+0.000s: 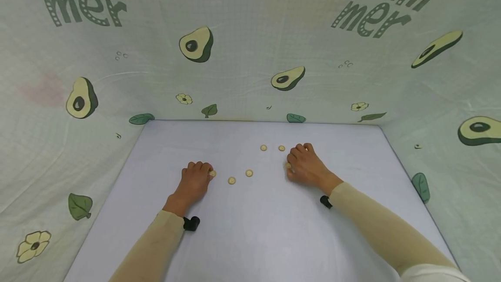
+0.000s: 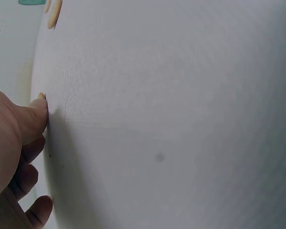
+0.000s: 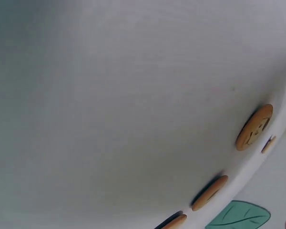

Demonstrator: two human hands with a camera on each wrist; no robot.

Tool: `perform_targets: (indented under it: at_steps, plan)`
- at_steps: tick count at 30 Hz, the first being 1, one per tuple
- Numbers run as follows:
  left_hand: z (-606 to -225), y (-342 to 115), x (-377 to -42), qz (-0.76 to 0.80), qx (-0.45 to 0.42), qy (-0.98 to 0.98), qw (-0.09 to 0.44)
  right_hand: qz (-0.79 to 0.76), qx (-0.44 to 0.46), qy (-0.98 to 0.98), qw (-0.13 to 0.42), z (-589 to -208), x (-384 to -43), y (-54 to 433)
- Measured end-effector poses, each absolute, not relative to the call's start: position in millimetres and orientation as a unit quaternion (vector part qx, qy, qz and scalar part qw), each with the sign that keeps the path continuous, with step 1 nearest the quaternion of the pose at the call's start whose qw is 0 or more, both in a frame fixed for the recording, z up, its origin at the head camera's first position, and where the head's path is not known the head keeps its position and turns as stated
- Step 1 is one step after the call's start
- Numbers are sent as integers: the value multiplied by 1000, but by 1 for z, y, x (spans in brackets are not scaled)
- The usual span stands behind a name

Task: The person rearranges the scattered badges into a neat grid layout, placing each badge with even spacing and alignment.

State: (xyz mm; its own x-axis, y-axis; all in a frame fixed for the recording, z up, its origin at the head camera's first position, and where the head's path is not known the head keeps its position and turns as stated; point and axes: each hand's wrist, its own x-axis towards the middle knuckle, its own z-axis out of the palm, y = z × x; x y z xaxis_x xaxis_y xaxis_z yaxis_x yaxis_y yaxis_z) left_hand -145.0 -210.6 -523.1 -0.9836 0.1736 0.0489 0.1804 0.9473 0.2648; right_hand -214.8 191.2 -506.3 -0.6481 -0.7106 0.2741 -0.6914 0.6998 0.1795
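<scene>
Several small round tan discs, biscuit-like, lie on the white table (image 1: 250, 229). On the left, my left hand (image 1: 195, 182) pinches one disc (image 1: 212, 173) at the tabletop between thumb and fingers. The left wrist view shows the thumb (image 2: 33, 117) against that disc's edge (image 2: 41, 96). Over on the right, my right hand (image 1: 307, 166) pinches another disc (image 1: 288, 166), partly hidden by the fingers. Between the hands lie two discs, one (image 1: 232, 180) nearer the left hand and one (image 1: 249, 173) beside it. A face is marked on a disc (image 3: 255, 127) in the right wrist view.
Farther back, two more discs (image 1: 264, 147) (image 1: 282, 148) lie side by side, the right one close to my right fingers. A pale cloth (image 1: 242, 90) printed with avocados and leaves rises behind the table and along both sides.
</scene>
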Motion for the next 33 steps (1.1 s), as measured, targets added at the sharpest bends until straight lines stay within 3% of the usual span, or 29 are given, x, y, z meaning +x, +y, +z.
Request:
perform_targets:
  at_steps: [19, 33]
  plan:
    - [-526, -214, -147, -132, -100, -986, 22, -33, 370, -912, 174, -496, -235, 179]
    - [-518, -210, -147, -95, -99, -991, -3, -39, 375, -905, 198, -484, -265, 156]
